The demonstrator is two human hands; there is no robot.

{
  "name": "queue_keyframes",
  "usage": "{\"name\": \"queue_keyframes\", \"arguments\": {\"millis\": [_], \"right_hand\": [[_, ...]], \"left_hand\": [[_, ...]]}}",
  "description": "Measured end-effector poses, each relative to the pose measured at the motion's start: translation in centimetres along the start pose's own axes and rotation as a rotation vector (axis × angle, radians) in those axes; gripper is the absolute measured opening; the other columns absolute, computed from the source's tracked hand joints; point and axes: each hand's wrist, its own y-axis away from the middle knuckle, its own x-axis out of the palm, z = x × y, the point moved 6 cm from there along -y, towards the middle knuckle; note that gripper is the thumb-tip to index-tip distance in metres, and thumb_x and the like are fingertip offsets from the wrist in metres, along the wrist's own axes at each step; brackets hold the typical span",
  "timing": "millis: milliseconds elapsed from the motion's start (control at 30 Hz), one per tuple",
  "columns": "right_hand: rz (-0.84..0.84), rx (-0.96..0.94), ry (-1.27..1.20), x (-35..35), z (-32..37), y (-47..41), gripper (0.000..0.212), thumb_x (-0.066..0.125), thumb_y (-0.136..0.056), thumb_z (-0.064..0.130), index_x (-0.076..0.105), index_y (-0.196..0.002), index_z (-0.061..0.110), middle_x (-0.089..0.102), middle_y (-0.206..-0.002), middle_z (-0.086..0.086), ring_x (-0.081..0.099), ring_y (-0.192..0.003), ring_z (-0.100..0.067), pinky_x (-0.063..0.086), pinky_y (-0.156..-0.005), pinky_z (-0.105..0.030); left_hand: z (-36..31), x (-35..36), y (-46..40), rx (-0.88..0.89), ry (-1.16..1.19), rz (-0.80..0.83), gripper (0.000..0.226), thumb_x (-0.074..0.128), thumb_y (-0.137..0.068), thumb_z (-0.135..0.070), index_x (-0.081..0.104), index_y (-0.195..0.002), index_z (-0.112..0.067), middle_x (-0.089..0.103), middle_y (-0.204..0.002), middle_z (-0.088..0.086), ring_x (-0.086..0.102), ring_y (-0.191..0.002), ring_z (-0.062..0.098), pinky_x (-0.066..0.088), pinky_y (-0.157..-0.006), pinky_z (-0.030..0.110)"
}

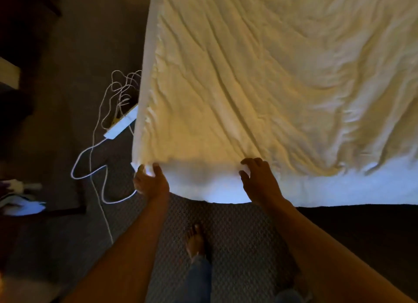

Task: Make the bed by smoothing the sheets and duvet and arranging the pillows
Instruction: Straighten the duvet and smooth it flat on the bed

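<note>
Clearly visible, line by line:
Duvet: lying creased across the bed, pale cream, its near edge hanging over the foot above the patterned carpet.
Left hand: reaching to the duvet's near-left corner, its grip closing round the edge, thumb and fingers pinching the cloth.
Right hand: hovering at the near edge, fingers curling like a claw; whether its grip is holding cloth, I cannot tell.
Floor at left: white cables and a power strip lying beside the bed.
</note>
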Motion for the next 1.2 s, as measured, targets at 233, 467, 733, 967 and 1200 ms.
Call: {"name": "queue_keyframes", "arguments": {"millis": [233, 467, 733, 967, 1200], "right_hand": [[0.078, 0.100, 0.240, 8.1, 8.6, -3.5, 0.055, 0.064, -0.096, 0.034, 0.041, -0.144, 0.021, 0.042, -0.143, -0.009, 0.039, -0.131, -0.034, 0.048, -0.098, -0.052], [-0.036, 0.186, 0.198, 7.8, 10.0, -5.7, 0.014, 0.065, -0.093, 0.015, 0.064, -0.107, 0.011, 0.065, -0.106, -0.013, 0.062, -0.101, -0.035, 0.046, -0.079, -0.036], [0.092, 0.057, 0.156, 13.7, 16.7, -4.2, 0.014, 0.062, -0.086, 0.002, 0.065, -0.099, 0.006, 0.064, -0.101, -0.014, 0.059, -0.096, -0.034, 0.039, -0.073, -0.036], [0.039, 0.150, 0.089, 12.7, 12.3, -1.2, 0.025, 0.056, -0.074, -0.014, 0.061, -0.086, 0.006, 0.061, -0.088, -0.011, 0.058, -0.083, -0.033, 0.042, -0.066, -0.037], [0.164, 0.216, 0.055, 14.5, 11.8, 0.1, 0.015, 0.058, -0.094, 0.004, 0.065, -0.098, 0.017, 0.063, -0.103, -0.002, 0.060, -0.094, -0.023, 0.045, -0.073, -0.033]], "left_hand": [[-2.0, 1.7, -9.7, 0.136, -0.162, 0.411, 0.044, 0.042, -0.108, -0.033, 0.061, -0.123, 0.005, 0.060, -0.128, 0.029, 0.056, -0.119, 0.044, 0.043, -0.098, 0.047], [0.8, 0.1, -12.3, 0.131, -0.177, 0.579, 0.053, 0.057, -0.102, -0.042, 0.059, -0.134, 0.000, 0.060, -0.134, 0.025, 0.057, -0.123, 0.042, 0.046, -0.102, 0.048], [7.5, -5.9, -16.3, 0.041, -0.124, 0.484, 0.044, 0.063, -0.099, -0.040, 0.067, -0.112, 0.002, 0.066, -0.112, 0.025, 0.061, -0.108, 0.039, 0.045, -0.087, 0.043], [9.8, -3.7, -12.2, 0.102, -0.165, 0.669, 0.039, 0.069, -0.096, -0.029, 0.066, -0.124, -0.003, 0.067, -0.120, 0.020, 0.061, -0.115, 0.038, 0.041, -0.083, 0.035], [11.1, -3.9, -8.3, 0.023, -0.235, 0.428, 0.064, 0.068, -0.093, -0.007, 0.042, -0.151, -0.005, 0.044, -0.153, 0.020, 0.042, -0.140, 0.042, 0.040, -0.110, 0.053]]}}
